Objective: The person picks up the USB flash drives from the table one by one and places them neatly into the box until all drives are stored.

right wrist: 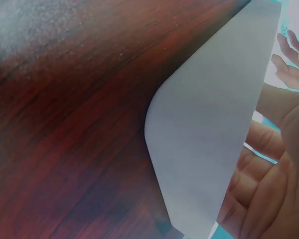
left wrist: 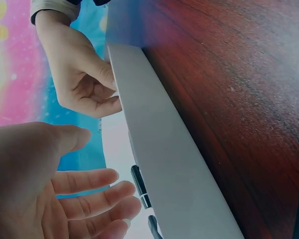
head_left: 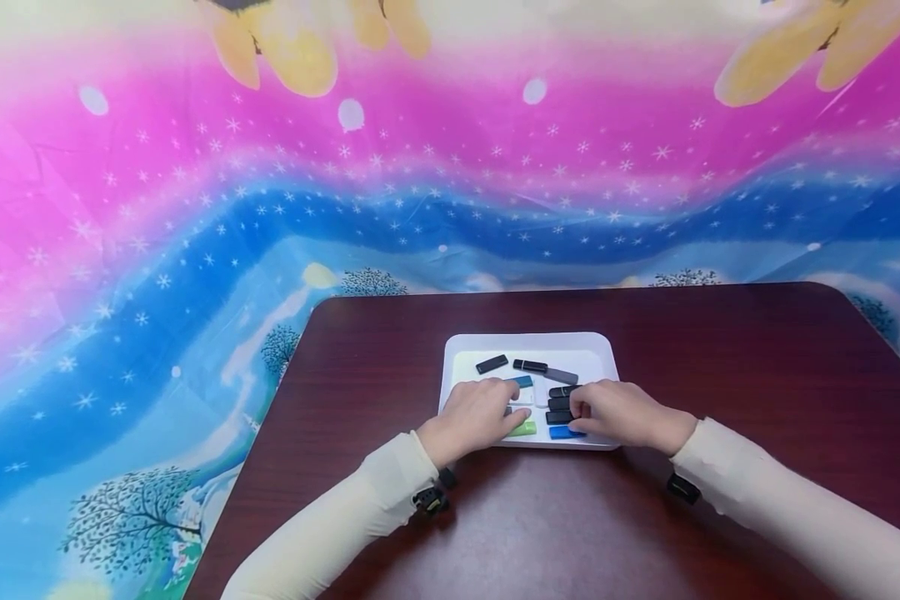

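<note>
A white tray (head_left: 456,350) holds several USB flash drives. My left hand (head_left: 474,418) hovers over the tray's left side, fingers loosely extended and holding nothing, near a green flash drive (head_left: 523,428) and a teal one (head_left: 522,382). My right hand (head_left: 630,414) reaches in from the right and pinches the end of a blue flash drive (head_left: 562,432) at the bottom of a column of black flash drives (head_left: 558,417). In the right wrist view the tray's wall (right wrist: 204,119) hides the right fingertips.
Along the tray's back lie a black flash drive (head_left: 492,364), another black one (head_left: 530,366) and a grey one (head_left: 562,377). The tray rests on a dark red-brown wooden table (head_left: 375,358). Behind the table hangs a colourful printed cloth (head_left: 450,167).
</note>
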`<control>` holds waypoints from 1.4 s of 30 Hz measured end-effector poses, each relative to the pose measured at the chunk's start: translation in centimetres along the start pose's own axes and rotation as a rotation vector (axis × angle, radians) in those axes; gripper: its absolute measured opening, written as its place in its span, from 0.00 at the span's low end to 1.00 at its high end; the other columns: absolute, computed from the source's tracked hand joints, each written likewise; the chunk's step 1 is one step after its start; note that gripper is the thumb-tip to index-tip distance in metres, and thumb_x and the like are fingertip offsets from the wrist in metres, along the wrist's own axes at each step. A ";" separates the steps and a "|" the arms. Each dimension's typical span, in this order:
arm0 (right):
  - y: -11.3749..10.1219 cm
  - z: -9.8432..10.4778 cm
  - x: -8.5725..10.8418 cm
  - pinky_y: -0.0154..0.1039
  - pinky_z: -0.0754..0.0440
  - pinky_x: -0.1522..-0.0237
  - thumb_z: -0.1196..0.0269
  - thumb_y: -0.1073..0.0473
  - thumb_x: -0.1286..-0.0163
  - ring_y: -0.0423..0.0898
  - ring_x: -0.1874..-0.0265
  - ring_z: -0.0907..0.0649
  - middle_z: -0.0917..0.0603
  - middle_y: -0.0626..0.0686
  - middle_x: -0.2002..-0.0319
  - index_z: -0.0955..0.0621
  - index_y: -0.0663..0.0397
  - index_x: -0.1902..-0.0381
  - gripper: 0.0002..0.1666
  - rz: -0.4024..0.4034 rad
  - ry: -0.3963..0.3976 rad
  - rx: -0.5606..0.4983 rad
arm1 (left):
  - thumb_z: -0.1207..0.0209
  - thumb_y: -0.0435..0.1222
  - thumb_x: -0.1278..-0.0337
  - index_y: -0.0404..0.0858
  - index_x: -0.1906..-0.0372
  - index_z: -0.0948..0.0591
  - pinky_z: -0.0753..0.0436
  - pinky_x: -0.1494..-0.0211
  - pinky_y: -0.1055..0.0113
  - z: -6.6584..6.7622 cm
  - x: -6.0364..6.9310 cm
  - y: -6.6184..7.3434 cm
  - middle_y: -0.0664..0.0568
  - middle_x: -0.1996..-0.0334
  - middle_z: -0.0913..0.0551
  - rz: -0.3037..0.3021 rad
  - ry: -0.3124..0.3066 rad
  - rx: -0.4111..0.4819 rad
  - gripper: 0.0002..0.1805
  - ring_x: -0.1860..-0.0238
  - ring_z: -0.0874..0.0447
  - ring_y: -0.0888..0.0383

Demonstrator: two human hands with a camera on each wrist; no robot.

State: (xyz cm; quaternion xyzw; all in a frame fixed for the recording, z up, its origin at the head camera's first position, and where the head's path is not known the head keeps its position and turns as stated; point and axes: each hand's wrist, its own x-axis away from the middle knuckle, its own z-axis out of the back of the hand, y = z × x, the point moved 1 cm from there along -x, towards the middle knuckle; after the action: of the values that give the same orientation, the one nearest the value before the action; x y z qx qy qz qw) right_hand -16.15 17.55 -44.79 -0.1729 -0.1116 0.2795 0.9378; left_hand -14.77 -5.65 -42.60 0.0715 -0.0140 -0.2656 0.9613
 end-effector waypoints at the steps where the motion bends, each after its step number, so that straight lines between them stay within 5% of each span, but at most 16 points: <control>1: 0.0 0.1 0.0 0.34 0.29 0.72 0.28 0.53 0.36 0.36 0.76 0.27 0.20 0.40 0.75 0.18 0.41 0.72 0.09 0.004 0.008 -0.004 | 0.42 0.54 0.32 0.46 0.53 0.15 0.23 0.73 0.67 0.1 0.0 0.0 0.58 0.59 0.10 0.001 -0.001 0.003 0.18 0.65 0.13 0.63; 14: -0.2 1.4 0.2 0.34 0.28 0.72 0.30 0.50 0.33 0.38 0.76 0.25 0.17 0.41 0.70 0.15 0.42 0.66 0.05 -0.042 0.108 -0.035 | 0.43 0.55 0.31 0.47 0.46 0.15 0.17 0.64 0.64 1.2 0.3 -0.1 0.57 0.55 0.10 0.052 0.014 0.057 0.21 0.57 0.12 0.62; 30: -1.6 3.3 1.3 0.34 0.27 0.74 0.31 0.50 0.33 0.38 0.76 0.25 0.15 0.42 0.69 0.14 0.42 0.61 0.06 -0.059 0.148 -0.044 | 0.41 0.56 0.33 0.48 0.48 0.15 0.24 0.73 0.71 2.9 2.0 -0.3 0.57 0.61 0.10 0.074 0.029 0.079 0.21 0.65 0.15 0.64; 42: -3.2 3.3 2.0 0.33 0.28 0.73 0.31 0.49 0.33 0.35 0.76 0.26 0.17 0.39 0.70 0.14 0.45 0.59 0.09 0.001 0.191 -0.023 | 0.40 0.56 0.34 0.47 0.48 0.15 0.27 0.76 0.71 3.6 3.9 -1.6 0.55 0.60 0.11 0.091 0.069 0.117 0.21 0.67 0.15 0.62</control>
State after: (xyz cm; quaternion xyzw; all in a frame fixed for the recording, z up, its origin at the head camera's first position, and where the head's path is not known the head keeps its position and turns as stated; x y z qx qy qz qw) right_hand -13.98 17.00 -40.28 -0.2095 -0.0248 0.2609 0.9420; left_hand -12.45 -9.52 -39.36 0.1358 0.0007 -0.2177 0.9665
